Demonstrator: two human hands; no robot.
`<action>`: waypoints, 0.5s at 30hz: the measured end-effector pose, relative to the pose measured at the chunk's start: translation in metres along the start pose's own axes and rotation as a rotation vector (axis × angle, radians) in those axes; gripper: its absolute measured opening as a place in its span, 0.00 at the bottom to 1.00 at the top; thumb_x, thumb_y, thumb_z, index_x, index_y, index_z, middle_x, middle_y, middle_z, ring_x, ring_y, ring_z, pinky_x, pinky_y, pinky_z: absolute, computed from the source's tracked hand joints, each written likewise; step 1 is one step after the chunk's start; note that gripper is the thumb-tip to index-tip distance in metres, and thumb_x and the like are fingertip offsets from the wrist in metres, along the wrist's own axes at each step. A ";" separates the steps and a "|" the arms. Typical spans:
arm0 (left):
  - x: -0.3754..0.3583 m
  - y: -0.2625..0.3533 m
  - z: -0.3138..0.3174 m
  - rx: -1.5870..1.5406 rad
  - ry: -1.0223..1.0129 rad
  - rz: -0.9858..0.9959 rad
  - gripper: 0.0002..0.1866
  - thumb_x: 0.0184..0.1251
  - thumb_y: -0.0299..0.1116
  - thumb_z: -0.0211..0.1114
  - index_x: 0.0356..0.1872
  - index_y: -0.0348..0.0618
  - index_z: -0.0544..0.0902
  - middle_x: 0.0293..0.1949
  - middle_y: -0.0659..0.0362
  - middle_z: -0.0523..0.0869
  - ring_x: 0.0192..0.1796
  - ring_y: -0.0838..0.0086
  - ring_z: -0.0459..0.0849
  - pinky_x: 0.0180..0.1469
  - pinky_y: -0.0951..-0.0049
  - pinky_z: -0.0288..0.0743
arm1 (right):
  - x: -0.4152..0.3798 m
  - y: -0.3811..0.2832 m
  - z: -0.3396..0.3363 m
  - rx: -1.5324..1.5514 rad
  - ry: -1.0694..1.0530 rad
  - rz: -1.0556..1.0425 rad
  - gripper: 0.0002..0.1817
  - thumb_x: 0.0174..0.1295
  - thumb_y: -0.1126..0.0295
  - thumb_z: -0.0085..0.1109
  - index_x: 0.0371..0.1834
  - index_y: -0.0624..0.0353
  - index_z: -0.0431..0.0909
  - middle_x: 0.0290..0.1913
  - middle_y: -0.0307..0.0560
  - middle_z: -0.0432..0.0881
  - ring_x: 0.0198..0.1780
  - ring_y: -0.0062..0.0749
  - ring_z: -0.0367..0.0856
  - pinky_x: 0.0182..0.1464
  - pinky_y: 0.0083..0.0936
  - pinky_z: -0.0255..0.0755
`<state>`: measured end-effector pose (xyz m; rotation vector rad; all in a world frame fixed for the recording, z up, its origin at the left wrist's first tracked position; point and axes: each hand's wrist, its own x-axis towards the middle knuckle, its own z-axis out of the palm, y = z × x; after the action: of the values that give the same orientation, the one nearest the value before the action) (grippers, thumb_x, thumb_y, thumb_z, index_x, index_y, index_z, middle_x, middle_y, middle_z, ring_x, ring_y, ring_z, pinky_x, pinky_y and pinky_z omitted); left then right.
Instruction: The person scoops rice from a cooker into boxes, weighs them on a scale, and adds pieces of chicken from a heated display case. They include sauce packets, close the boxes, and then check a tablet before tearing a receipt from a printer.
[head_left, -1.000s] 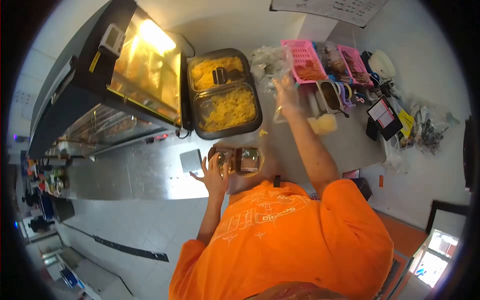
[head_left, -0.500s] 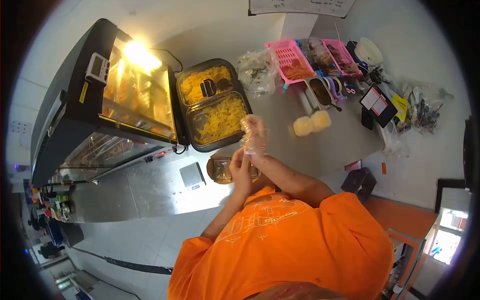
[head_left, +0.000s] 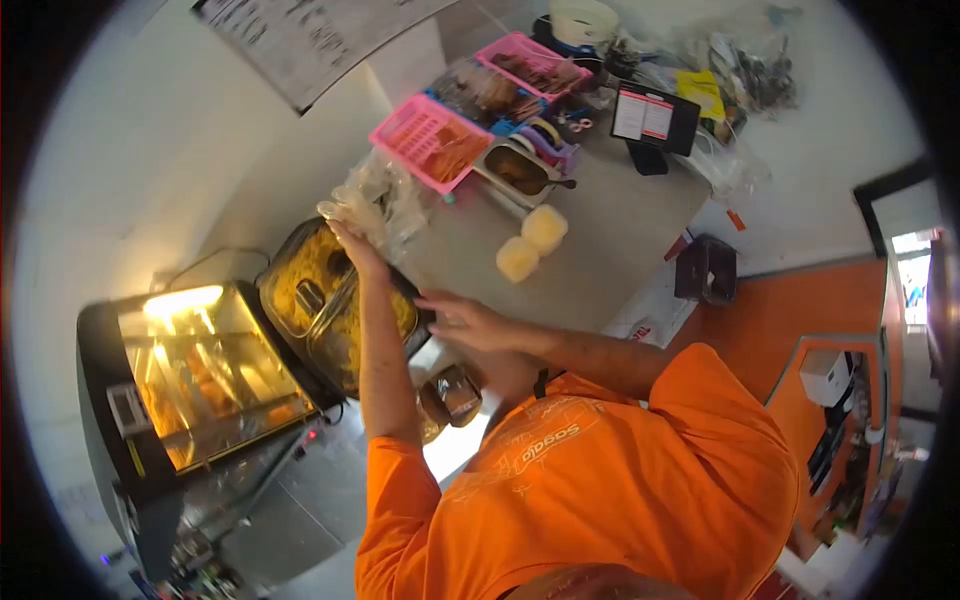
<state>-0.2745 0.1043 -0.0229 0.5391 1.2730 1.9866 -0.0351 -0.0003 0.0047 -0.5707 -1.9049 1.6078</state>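
Observation:
My left hand [head_left: 357, 250] reaches over the far side of a black tray [head_left: 285, 245] of yellow food [head_left: 300, 265]. Its fingertips are blurred against clear plastic, so their grip is unclear. My right hand [head_left: 465, 321] is beside the tray's near right edge, fingers apart, holding nothing. A clear lid [head_left: 335, 310] with a dark handle covers part of the food. Crumpled clear plastic bags [head_left: 395, 195] lie just right of my left hand. Below my hands stands a small brown box [head_left: 455, 393] with a clear window.
A lit glass display cabinet [head_left: 215, 370] stands at left. Two pale round-cornered blocks [head_left: 532, 243] sit on the steel counter [head_left: 600, 240]. Behind them are a metal pan [head_left: 515, 172] of brown contents, pink baskets [head_left: 430, 140] and a tablet [head_left: 655, 118]. A dark bin [head_left: 706, 268] is at right.
My hands have separated: the left has moved forward and left over the tray, while the right has drawn back with its fingers spread. The view has turned toward the right.

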 end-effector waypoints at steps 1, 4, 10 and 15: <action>0.017 0.009 0.019 0.182 -0.002 0.105 0.35 0.80 0.58 0.45 0.61 0.31 0.73 0.56 0.53 0.79 0.55 0.68 0.77 0.60 0.67 0.71 | -0.016 0.015 -0.010 0.118 0.006 0.012 0.23 0.72 0.60 0.56 0.64 0.63 0.75 0.67 0.62 0.72 0.66 0.44 0.73 0.63 0.35 0.70; 0.073 -0.031 0.003 1.003 -0.162 0.236 0.35 0.77 0.58 0.50 0.45 0.25 0.79 0.44 0.48 0.85 0.43 0.59 0.80 0.52 0.61 0.73 | -0.054 0.033 -0.071 -0.020 -0.264 0.595 0.18 0.71 0.61 0.57 0.56 0.63 0.79 0.50 0.54 0.84 0.49 0.34 0.82 0.52 0.33 0.74; 0.102 -0.160 -0.089 1.723 -0.664 0.046 0.43 0.74 0.61 0.49 0.58 0.17 0.74 0.64 0.26 0.69 0.72 0.42 0.64 0.75 0.53 0.51 | -0.080 0.040 -0.194 -0.167 0.643 0.208 0.12 0.69 0.68 0.57 0.52 0.62 0.78 0.46 0.50 0.83 0.43 0.35 0.82 0.52 0.32 0.74; 0.025 -0.052 -0.006 1.368 -0.524 -0.063 0.33 0.76 0.49 0.54 0.61 0.20 0.73 0.64 0.31 0.73 0.68 0.41 0.70 0.70 0.53 0.63 | -0.051 0.032 -0.292 -1.064 0.738 0.066 0.16 0.64 0.68 0.61 0.55 0.52 0.78 0.49 0.44 0.79 0.56 0.46 0.75 0.56 0.43 0.65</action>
<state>-0.2776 0.1334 -0.0728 1.4670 2.0646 0.5476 0.1971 0.1873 -0.0028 -1.4033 -1.9722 0.1602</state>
